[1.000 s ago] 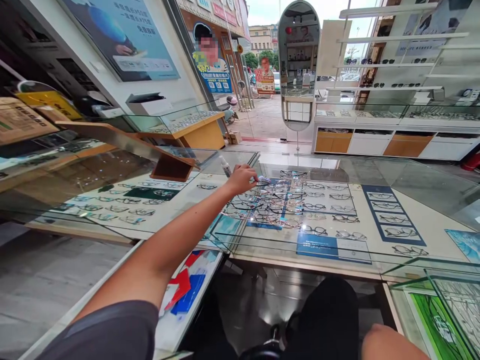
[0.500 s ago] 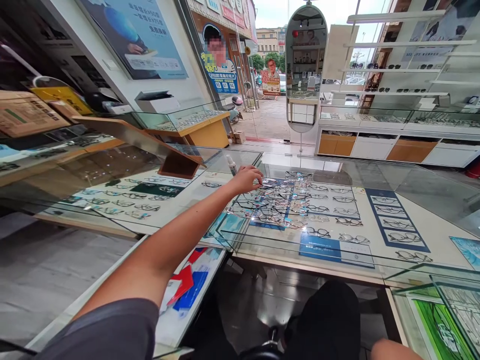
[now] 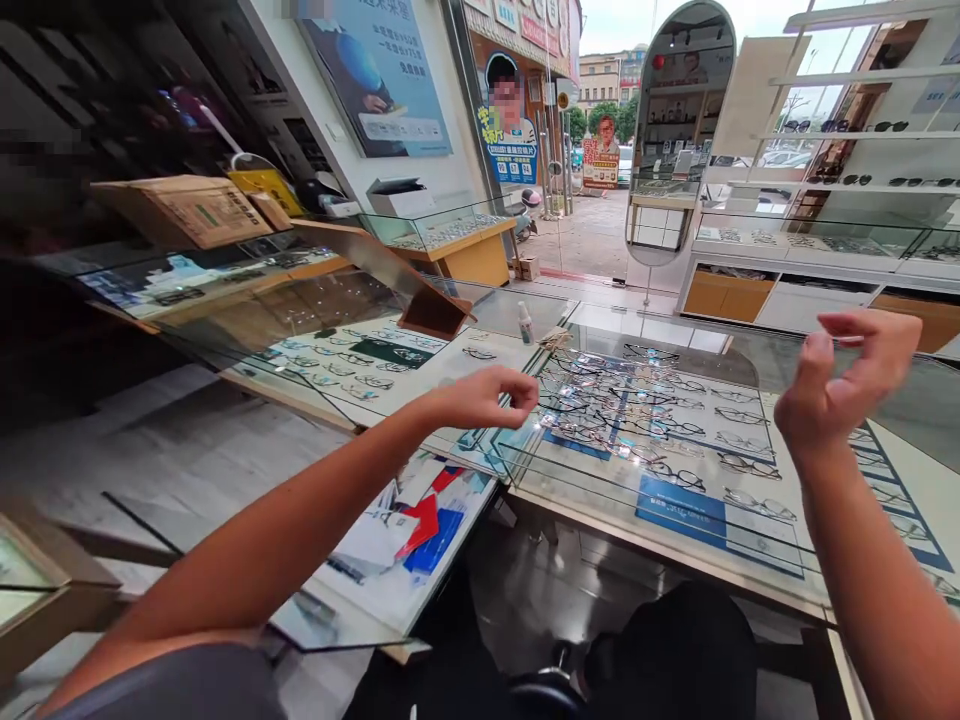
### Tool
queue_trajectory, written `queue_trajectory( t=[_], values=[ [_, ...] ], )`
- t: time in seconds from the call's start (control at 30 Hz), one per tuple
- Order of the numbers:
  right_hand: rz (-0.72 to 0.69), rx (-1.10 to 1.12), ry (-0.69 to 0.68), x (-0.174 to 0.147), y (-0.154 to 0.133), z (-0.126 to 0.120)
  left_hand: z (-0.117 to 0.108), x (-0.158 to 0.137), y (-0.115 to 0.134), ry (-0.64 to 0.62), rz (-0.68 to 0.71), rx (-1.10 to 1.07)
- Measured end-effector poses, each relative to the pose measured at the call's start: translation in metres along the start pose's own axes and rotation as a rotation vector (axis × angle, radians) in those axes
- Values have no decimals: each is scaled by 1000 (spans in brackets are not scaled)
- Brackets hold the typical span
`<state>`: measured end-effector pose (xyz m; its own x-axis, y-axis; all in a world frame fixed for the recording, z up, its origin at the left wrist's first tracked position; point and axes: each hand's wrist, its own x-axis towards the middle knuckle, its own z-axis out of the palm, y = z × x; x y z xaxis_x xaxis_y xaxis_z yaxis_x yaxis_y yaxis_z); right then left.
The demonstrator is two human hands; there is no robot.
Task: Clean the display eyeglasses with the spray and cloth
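Holding both arms out in front of you, you've got your left hand (image 3: 487, 397) right by the near left side of that big cluster of glasses (image 3: 611, 400). Fingers on that one are curled in toward the thumb, and I honestly can't tell if they're pinching anything or touching a frame. Your right hand (image 3: 844, 385) is up in the air on the other side, fingers loosely bent, thumb standing apart from them, nothing visible in the grip.

The glasses sit on the display counter (image 3: 600, 493) between your hands, overlapping messily on the left and in neater rows toward the right. A blue card (image 3: 682, 510) lies near the counter's front edge, and a little spray bottle (image 3: 525, 324) stands upright beyond your left hand. Below your left forearm there's a red paper (image 3: 421, 525) next to a blue paper (image 3: 437, 541).
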<state>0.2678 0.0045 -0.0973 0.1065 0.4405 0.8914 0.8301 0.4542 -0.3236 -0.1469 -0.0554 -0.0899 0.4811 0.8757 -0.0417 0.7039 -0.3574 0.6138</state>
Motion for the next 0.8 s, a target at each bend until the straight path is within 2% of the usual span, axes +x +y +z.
queue_trajectory(
  t=[0.07, 0.17, 0.23, 0.27, 0.37, 0.5, 0.63, 0.8],
  values=[
    [-36, -18, -56, 8, 12, 25, 18, -29, 1, -245, -110, -140],
    [63, -115, -190, 3, 45, 55, 52, -64, -22, -586, -334, -289],
    [154, -171, -292, -9, 66, 66, 73, -82, -51, -712, -477, -297],
    [188, -190, -344, -15, 73, 70, 80, -89, -67, -701, -546, -262],
    [252, -236, -423, -27, 89, 73, 88, -104, -120, -549, -702, -137],
    [308, -292, -448, -30, 103, 76, 70, -104, -183, -258, -835, 20],
    [389, -347, -477, -34, 119, 81, 51, -87, -235, 46, -950, 220],
    [410, -346, -499, -40, 136, 80, 47, -51, -279, 325, -969, 342]
  ],
)
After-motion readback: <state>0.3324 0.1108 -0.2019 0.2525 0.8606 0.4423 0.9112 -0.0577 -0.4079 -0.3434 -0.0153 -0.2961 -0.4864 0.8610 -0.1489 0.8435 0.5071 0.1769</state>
